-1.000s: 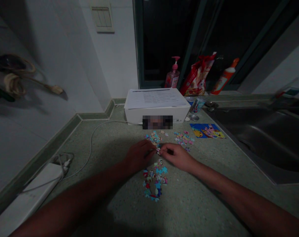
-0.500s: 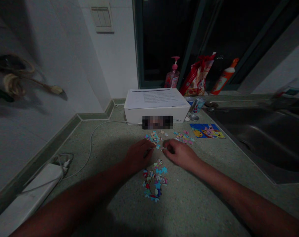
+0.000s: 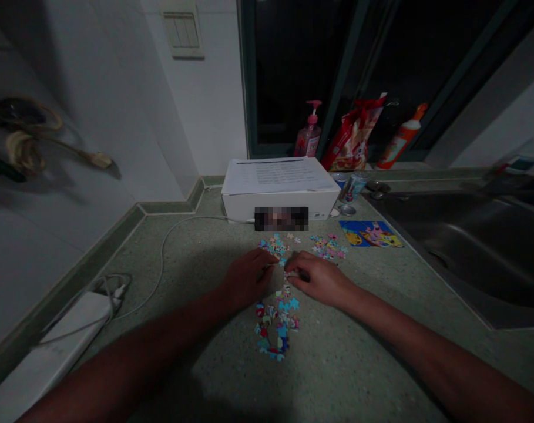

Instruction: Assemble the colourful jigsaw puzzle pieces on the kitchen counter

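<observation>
At the right hand [image 3: 322,279], half-hidden puzzle piece [image 3: 286,276].

There are one left hand [image 3: 249,275] and one right hand [image 3: 323,278]. Beyond them: two piles of puzzle pieces [image 3: 329,246], one white box [image 3: 240,205], two bottles [image 3: 308,141], one red bag [image 3: 355,141]. Right of the right hand: one sink [image 3: 491,247], one picture card [image 3: 372,234].

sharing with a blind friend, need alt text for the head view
A person's left hand and right hand are close together over a dim counter, between a part-built puzzle nearer the viewer and loose pieces beyond. Behind stands a box; a card and sink are at right.
</observation>
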`<state>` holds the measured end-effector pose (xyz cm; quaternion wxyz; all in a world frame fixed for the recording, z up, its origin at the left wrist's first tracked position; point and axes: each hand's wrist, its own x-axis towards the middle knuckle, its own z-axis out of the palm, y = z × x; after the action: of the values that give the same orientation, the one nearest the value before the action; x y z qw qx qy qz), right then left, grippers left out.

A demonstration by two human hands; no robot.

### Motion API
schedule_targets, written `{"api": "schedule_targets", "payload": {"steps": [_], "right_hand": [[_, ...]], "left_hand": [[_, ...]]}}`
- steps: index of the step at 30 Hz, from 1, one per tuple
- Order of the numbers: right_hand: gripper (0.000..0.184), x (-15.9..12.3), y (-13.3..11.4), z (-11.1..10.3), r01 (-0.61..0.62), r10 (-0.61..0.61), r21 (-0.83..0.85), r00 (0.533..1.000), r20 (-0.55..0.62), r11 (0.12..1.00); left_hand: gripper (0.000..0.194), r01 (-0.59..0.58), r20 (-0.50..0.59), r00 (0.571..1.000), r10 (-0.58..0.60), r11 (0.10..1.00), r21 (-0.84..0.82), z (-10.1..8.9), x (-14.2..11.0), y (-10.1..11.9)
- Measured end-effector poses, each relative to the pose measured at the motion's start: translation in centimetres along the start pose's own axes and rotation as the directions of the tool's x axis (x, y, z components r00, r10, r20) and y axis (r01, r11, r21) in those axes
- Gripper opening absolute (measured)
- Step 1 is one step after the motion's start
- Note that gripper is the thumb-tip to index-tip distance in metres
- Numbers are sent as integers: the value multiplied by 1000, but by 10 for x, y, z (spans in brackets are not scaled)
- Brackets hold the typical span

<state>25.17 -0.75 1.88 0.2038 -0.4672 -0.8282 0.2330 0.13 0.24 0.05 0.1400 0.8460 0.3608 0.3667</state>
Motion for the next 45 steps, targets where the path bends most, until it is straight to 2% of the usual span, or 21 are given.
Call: {"api": "schedule_targets", "payload": {"steps": [4,10,13,16,19,23,32,45], "right_hand": [[15,-1,-5,-1,31,-33,47,999,34,998],[17,1,-6,-5,89,-95,73,992,83,993],[23,6,3,-8,58,-63,-70,996,-57,996],[28,14,17,-10,-40,-21,-277,977,-211,960],[30,21,27,-9,-90,-7,-400,972,-235,912],[32,23,32,-5,-104,-12,-471,972,-236,876],[31,24,37,-4,-99,-13,-423,967,-255,901],[20,22,38,-6,-108,16,-345,965,-261,932]], "left_hand": [[27,29,9,1000,-29,1000,-7,-2,1,2],[28,-3,-1,1000,3,1000,14,-1,1,0],[25,4,0,1000,-4,1000,-1,2,0,-2],[21,7,15,1000,-7,1000,-17,2,-1,-3],[20,26,33,999,-26,999,-18,1,0,-2],[25,66,55,996,-64,997,-30,0,1,0],[24,7,22,1000,-7,1000,-11,1,0,-1],[30,100,96,991,-96,994,-40,-2,1,3]]}}
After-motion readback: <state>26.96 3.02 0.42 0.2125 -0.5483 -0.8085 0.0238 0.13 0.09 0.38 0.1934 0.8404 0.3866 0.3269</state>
